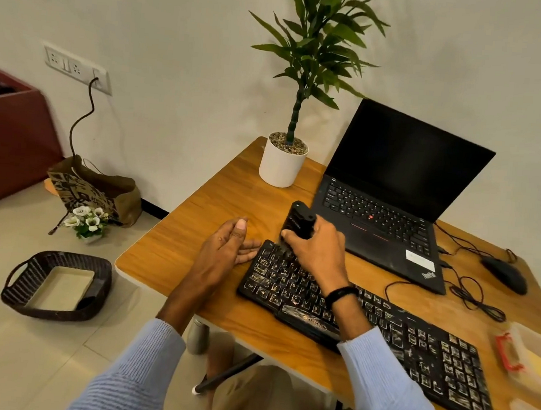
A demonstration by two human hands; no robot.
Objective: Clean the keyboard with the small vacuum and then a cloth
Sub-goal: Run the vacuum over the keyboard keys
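Note:
A black, dusty keyboard (413, 342) lies slantwise across the wooden desk (196, 228). My right hand (319, 247) grips a small black vacuum (298, 220), upright, with its lower end down on the keys at the keyboard's far left corner. My left hand (223, 249) rests on the desk just left of the keyboard, fingers straight and relaxed, fingertips touching the keyboard's left edge. No cloth is clearly in view.
An open black laptop (392, 201) stands behind the keyboard, a potted plant (282, 163) to its left, a black mouse (504, 275) with loose cable to the right. A clear plastic box with red latch (522, 357) sits at the desk's right edge. A basket (55, 285) is on the floor.

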